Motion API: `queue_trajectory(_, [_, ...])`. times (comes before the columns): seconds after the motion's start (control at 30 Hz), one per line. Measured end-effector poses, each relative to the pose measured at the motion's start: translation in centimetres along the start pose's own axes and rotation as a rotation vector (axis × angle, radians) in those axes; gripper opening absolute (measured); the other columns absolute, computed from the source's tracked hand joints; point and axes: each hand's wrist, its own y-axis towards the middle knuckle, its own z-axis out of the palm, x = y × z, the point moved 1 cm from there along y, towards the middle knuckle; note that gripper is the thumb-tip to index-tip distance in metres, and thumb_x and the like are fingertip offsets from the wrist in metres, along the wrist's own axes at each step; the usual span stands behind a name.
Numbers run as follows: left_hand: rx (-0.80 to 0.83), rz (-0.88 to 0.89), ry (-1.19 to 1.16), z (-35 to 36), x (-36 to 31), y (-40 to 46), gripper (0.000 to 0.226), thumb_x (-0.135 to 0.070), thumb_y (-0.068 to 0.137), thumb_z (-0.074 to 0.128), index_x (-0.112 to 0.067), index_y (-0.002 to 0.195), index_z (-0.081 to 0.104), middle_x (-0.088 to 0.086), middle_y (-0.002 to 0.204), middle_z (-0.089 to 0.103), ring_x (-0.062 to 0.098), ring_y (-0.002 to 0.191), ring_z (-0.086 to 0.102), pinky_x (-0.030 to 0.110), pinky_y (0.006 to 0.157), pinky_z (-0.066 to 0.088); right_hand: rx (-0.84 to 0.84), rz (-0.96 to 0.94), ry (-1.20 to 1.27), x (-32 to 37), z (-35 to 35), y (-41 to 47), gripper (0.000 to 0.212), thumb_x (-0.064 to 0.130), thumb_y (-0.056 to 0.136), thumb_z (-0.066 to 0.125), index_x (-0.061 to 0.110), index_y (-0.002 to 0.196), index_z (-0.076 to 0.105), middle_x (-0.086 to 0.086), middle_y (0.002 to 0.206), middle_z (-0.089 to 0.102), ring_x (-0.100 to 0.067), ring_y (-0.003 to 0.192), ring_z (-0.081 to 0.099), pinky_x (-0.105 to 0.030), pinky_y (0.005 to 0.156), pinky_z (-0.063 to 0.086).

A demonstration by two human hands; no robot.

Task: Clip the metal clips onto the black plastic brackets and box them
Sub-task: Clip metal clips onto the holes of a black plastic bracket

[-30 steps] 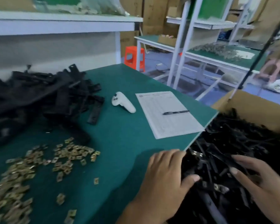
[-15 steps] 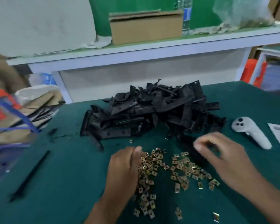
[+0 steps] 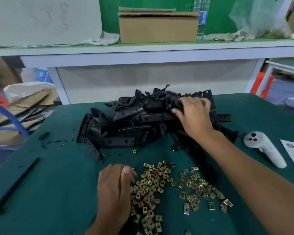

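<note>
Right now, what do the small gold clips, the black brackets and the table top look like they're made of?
Metal clips: thin stamped metal, apparently with a yellowish plated finish; they glint brassy gold. Black brackets: moulded plastic by the look, semi-gloss, with soft highlights and punched holes. Table top: dull green mat, probably rubber or vinyl; no shine.

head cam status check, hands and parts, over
Left hand down on the metal clips, grip hidden. Right hand on the black bracket pile, nothing lifted. White controller lies clear to the right.

glossy black plastic brackets (image 3: 143,119), brassy metal clips (image 3: 153,187)
</note>
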Motion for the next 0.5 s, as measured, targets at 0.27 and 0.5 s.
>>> queue_trajectory(0.27, [0.046,0.051,0.018,0.3,-0.2,-0.1,0.04,-0.051,0.108,0.023,-0.044,0.079,0.05,-0.02,0.086,0.059,-0.001,0.086,0.055,0.02,0.08,0.035,0.046,0.001,-0.126,-0.3,-0.4,-1.2,0.04,0.029,0.086,0.08,0.026,0.119,0.058,0.005,0.107,0.069,-0.023,0.101,0.06,-0.039,0.094,0.037])
queue_trajectory(0.5, [0.041,-0.02,-0.059,-0.2,-0.8,0.1,0.041,-0.05,0.104,0.03,-0.037,0.076,0.057,-0.018,0.09,0.064,0.005,0.089,0.06,0.036,0.081,0.045,-0.041,0.029,-0.081,2.5,-4.3,-2.9,0.062,-0.008,0.077,0.07,0.008,0.135,0.053,-0.005,0.107,0.071,-0.026,0.11,0.059,-0.041,0.114,0.029])
